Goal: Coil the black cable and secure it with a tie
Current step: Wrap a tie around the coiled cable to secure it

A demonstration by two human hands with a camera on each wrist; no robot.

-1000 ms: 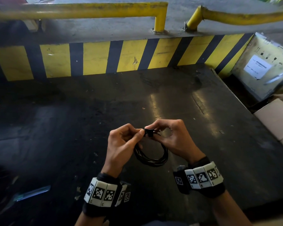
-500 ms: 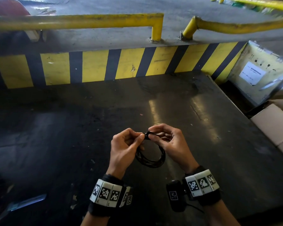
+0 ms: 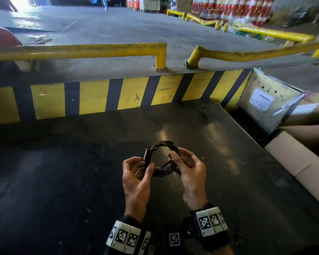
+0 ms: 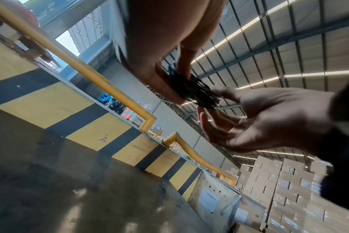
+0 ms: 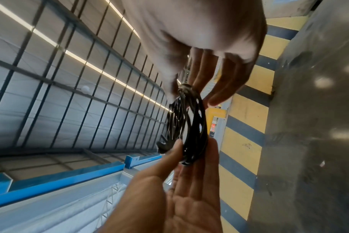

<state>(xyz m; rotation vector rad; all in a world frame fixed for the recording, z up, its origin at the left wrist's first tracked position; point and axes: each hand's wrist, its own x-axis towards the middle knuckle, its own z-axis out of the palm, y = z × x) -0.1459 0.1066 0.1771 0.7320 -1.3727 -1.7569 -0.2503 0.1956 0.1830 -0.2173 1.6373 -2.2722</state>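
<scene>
The black cable [image 3: 161, 157] is wound into a small coil of several loops, held up over the dark table [image 3: 63, 181]. My left hand [image 3: 144, 168] pinches the coil's lower left between thumb and fingers, as the right wrist view shows [image 5: 189, 157]. My right hand [image 3: 177, 161] pinches the opposite side with thumb and fingertips, its other fingers loosely spread [image 4: 249, 119]. In the right wrist view a paler wrap [image 5: 184, 88] circles the strands at my right fingertips; whether it is the tie I cannot tell. A plug end [image 5: 162, 146] sticks out by my left thumb.
A yellow-and-black striped kerb [image 3: 129, 94] borders the table's far side, with yellow rails [image 3: 81, 50] above it. A metal-faced box with a white label [image 3: 261, 100] and cardboard boxes [image 3: 293, 159] stand off the right edge.
The coil hung below my fingers before; now it is turned up and stands between both hands. Both hands have rolled palms inward, and the head view has tilted up.
</scene>
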